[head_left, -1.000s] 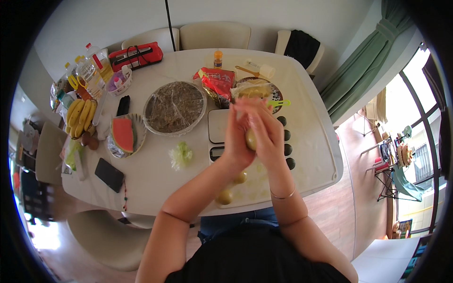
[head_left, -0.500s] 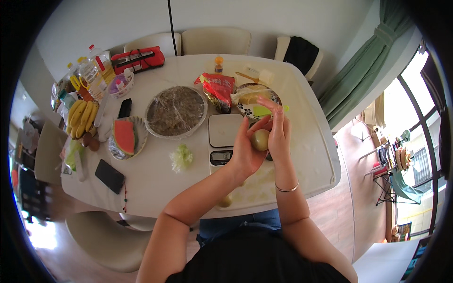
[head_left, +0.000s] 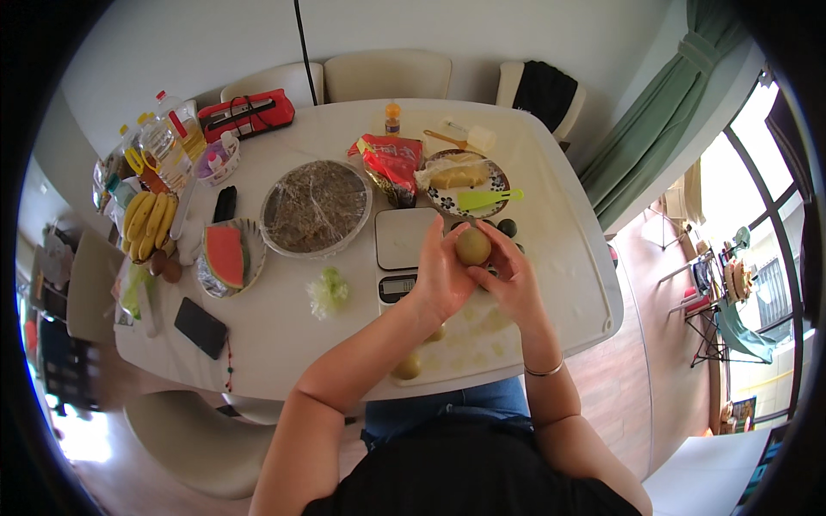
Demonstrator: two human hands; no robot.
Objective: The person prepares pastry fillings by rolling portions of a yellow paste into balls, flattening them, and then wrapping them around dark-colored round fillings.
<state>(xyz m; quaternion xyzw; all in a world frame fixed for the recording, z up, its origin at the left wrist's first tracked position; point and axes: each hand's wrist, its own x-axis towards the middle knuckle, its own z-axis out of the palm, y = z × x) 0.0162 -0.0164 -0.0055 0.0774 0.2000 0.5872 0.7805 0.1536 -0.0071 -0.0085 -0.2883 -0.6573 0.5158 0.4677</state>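
A smooth olive-yellow dough ball (head_left: 473, 247) sits between my two hands over the right half of the table. My left hand (head_left: 441, 273) cups it from the left, its palm turned inward. On the other side, the curved fingers and thumb of my right hand (head_left: 514, 285) touch it. Several dark green balls (head_left: 508, 228) lie just behind my right hand, partly hidden. Nearer the front edge rests another yellowish ball (head_left: 407, 367), with one more partly covered by my left forearm. A kitchen scale (head_left: 404, 241) stands beside my left hand.
Behind my hands, a patterned plate (head_left: 497, 179) bears wrapped yellow dough and a lime-green spatula (head_left: 489, 199). Left of it are a red bag (head_left: 391, 163) and a film-covered bowl (head_left: 317, 209). Farther left are watermelon (head_left: 225, 256), bananas (head_left: 149, 222) and a phone (head_left: 200, 328).
My right hand has turned from upright, fingers raised, to curling lower around the ball's right side. The ball shows more fully between the hands. The view has shifted slightly.
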